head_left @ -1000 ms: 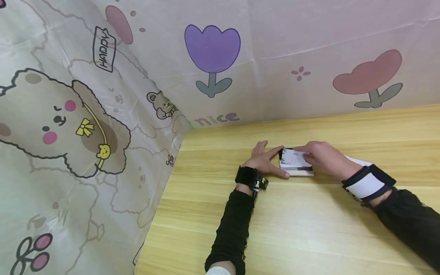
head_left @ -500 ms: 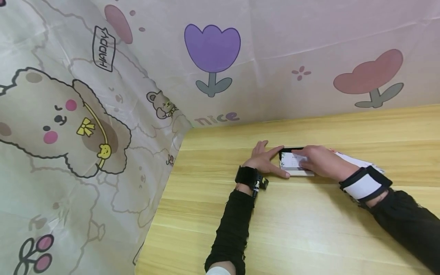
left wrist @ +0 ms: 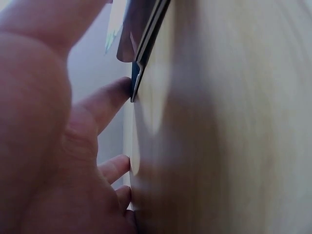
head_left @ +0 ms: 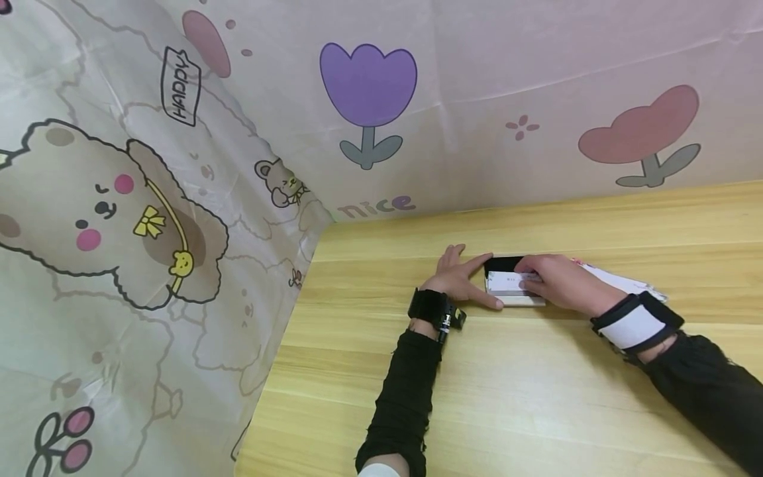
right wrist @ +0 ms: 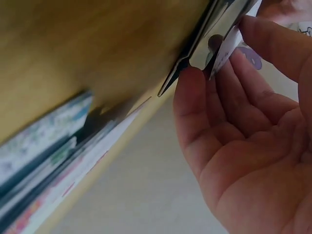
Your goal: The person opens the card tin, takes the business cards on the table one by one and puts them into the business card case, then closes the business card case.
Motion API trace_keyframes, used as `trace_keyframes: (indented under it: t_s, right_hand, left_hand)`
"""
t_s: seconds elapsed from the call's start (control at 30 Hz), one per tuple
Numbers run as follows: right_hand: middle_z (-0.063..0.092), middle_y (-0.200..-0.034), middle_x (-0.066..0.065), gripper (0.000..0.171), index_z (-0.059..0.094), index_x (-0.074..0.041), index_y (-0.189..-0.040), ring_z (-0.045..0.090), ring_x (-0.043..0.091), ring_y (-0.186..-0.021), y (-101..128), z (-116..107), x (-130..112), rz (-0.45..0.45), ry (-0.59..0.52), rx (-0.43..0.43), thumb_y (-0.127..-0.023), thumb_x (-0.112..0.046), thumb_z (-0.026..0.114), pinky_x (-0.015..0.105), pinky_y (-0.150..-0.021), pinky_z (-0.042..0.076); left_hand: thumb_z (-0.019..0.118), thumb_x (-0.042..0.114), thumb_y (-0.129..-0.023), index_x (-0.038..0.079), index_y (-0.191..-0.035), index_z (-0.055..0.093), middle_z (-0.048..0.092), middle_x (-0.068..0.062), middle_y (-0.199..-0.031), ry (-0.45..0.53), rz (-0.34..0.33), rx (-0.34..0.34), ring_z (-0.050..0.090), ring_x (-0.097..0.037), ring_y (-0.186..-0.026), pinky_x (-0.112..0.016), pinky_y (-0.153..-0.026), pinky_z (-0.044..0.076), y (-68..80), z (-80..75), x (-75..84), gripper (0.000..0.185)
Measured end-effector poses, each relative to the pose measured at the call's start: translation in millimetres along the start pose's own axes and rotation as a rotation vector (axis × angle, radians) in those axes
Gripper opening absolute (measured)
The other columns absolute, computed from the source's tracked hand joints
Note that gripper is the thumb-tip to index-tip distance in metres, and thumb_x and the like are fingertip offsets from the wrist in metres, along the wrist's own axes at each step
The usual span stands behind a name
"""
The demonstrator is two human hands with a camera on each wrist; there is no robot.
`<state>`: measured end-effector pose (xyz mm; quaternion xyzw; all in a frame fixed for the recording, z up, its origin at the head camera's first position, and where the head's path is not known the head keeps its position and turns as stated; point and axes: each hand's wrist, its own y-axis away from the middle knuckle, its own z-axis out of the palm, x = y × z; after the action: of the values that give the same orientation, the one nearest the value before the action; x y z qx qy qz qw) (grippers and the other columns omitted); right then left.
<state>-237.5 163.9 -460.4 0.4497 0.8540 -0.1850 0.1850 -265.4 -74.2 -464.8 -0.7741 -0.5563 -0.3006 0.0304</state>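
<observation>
A slim, flat case (head_left: 515, 301) with a pale rim and black inside lies on the table in the head view. My left hand (head_left: 450, 278) is spread at its left end, index fingertip at the far corner and thumb at the near one. The left wrist view has that straight index finger (left wrist: 109, 100) against the case's dark edge (left wrist: 138, 80). Over the case my right hand (head_left: 566, 285) pinches a white printed card (head_left: 503, 281) between thumb and fingers. In the right wrist view this card (right wrist: 226, 51) stands tilted above the case, partly hidden by the fingers.
Several loose printed cards (head_left: 620, 279) lie right of the case, partly behind the right hand; the right wrist view has these cards (right wrist: 44, 146) up close. The wooden table (head_left: 507, 384) meets a patterned cloth (head_left: 477, 165) at the back and left.
The card's far edge has come nearer to me, baring more of the case's black inside. My right hand has shifted slightly with it. The left hand stays in place.
</observation>
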Motion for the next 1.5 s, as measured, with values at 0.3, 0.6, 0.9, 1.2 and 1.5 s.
trace_keyframes:
  t_s: [0.3,0.6,0.9,1.2,1.5]
  right_hand:
    - [0.072,-0.105,0.014,0.018,0.076,0.001,-0.111,0.067,0.032,-0.1,3,0,4,-0.056,0.019,0.033,-0.094,-0.006,0.075,0.053,-0.085,0.055]
    - [0.073,-0.103,0.013,0.017,0.077,0.001,-0.109,0.068,0.029,-0.097,3,-1,5,-0.082,0.019,0.012,-0.093,-0.006,0.074,0.052,-0.083,0.055]
    - [0.067,-0.123,0.029,0.036,0.065,0.011,-0.128,0.065,0.042,-0.11,16,-28,20,0.026,-0.013,-0.021,-0.098,-0.009,0.069,0.061,-0.092,0.052]
    - [0.056,-0.117,0.042,0.074,0.052,0.018,-0.132,0.055,0.054,-0.102,41,-55,58,0.293,0.137,-0.186,-0.085,-0.03,0.085,0.065,-0.08,0.049]
    - [0.059,-0.109,0.037,0.073,0.052,0.019,-0.128,0.055,0.039,-0.087,48,-57,72,0.327,0.098,-0.209,-0.082,-0.025,0.089,0.052,-0.072,0.05]
  left_hand:
    - [0.09,0.063,-0.069,0.054,-0.158,0.032,0.001,0.004,-0.173,-0.018,0.008,-0.011,-0.004,-0.019,-0.158,-0.057,-0.123,0.02,-2.6,-1.2,-0.1,0.106]
    - [0.09,0.062,-0.069,0.054,-0.157,0.033,0.002,0.003,-0.173,-0.022,0.006,-0.009,-0.004,-0.019,-0.158,-0.058,-0.123,0.02,-3.0,-0.4,0.5,0.105]
    - [0.091,0.061,-0.069,0.054,-0.158,0.032,0.001,0.004,-0.173,-0.016,-0.002,-0.011,-0.005,-0.019,-0.158,-0.059,-0.123,0.019,-2.8,-0.3,2.1,0.106]
    - [0.092,0.06,-0.069,0.053,-0.158,0.033,0.001,0.002,-0.173,-0.006,0.005,-0.012,-0.006,-0.02,-0.158,-0.061,-0.123,0.018,-2.0,0.1,0.8,0.107]
    - [0.091,0.062,-0.068,0.054,-0.158,0.031,0.002,0.002,-0.173,-0.019,0.006,-0.013,-0.002,-0.02,-0.158,-0.059,-0.122,0.021,-2.4,0.4,0.1,0.108]
